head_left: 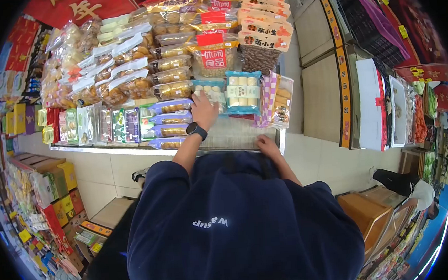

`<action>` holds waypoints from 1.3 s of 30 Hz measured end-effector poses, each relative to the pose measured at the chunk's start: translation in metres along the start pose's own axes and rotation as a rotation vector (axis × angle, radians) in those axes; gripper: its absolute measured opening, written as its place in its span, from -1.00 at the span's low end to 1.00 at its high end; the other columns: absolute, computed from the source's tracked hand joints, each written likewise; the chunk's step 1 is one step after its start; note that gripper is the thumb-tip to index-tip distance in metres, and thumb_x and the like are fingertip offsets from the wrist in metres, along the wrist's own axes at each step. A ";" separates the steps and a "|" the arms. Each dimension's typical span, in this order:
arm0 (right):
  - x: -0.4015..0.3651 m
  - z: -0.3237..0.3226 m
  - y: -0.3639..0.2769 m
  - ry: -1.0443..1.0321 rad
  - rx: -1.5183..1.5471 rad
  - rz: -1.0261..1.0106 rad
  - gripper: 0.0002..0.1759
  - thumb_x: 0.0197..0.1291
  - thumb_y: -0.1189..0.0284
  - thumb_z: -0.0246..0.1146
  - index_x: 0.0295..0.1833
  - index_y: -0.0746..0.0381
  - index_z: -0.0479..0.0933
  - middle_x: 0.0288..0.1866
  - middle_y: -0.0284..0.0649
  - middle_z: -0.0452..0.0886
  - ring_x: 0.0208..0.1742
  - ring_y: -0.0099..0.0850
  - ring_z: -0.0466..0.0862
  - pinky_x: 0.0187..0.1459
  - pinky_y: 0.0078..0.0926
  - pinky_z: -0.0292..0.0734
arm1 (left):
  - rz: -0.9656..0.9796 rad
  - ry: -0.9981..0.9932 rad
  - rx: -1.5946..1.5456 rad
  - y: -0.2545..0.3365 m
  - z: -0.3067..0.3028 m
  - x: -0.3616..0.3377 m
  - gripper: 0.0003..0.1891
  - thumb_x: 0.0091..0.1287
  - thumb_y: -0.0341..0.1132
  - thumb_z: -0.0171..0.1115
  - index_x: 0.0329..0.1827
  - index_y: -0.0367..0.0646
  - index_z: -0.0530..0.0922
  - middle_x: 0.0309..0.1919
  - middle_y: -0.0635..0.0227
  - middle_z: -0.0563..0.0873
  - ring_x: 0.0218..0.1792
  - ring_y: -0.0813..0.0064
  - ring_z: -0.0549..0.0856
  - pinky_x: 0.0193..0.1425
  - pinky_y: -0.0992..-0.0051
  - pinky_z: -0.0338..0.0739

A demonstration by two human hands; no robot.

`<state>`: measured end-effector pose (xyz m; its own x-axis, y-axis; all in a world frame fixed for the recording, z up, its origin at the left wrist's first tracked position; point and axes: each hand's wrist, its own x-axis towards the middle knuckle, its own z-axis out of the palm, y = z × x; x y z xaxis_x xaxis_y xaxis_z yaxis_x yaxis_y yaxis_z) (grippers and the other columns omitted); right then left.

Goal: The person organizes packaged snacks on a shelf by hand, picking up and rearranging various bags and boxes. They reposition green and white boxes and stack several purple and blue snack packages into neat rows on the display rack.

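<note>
Snack pack is lying on the tabletop, with the left hand reaching onto it.
The left fingers are touching its wrapper; whether they are clamping it, I cannot tell. A blue pack is lying just to its right, and purple packs are lining up nearer, to the left. The right hand is resting by the near edge, its fingers showing too little to tell apart from together.

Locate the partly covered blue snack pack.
Head view, upper middle: the partly covered pack is under the left hand, just left of the neighbouring blue pack of white rolls.
</note>
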<state>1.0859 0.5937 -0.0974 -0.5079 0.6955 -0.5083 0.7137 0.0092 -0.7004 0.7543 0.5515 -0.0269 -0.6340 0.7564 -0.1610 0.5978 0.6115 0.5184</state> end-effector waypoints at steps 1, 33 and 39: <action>0.000 0.001 -0.001 0.009 -0.008 -0.001 -0.52 0.26 0.18 0.28 0.15 0.29 0.58 -0.14 0.00 0.73 -0.08 -0.12 0.73 -0.01 -0.25 0.58 | -0.005 -0.029 0.041 0.008 0.001 -0.003 -0.12 0.33 -0.02 0.28 0.57 -0.37 0.13 0.47 -0.44 0.18 0.29 -0.42 0.43 0.37 -0.14 0.33; 0.016 0.020 -0.109 -0.368 0.434 0.198 -0.46 0.38 0.23 0.22 0.39 0.22 0.46 0.15 -0.32 0.70 0.15 -0.46 0.66 0.06 -0.45 0.52 | -0.840 -0.194 -1.399 -0.052 0.060 -0.037 -0.48 0.33 -0.15 0.44 0.19 -0.28 0.47 -0.07 0.22 0.68 -0.04 0.41 0.65 0.01 0.44 0.53; 0.012 0.019 -0.096 -0.299 0.466 0.226 -0.47 0.35 0.22 0.27 0.34 0.26 0.52 0.09 -0.17 0.70 0.06 -0.38 0.69 0.01 -0.40 0.55 | -1.066 -0.024 -1.809 -0.043 0.060 -0.020 -0.67 0.36 -0.21 0.43 0.11 -0.05 0.58 -0.21 0.47 0.67 -0.22 0.53 0.62 -0.22 0.52 0.46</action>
<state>1.0021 0.5877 -0.0460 -0.5299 0.4109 -0.7419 0.5672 -0.4786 -0.6702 0.7707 0.5243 -0.0966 -0.3134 0.3589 -0.8792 -0.9494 -0.1367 0.2826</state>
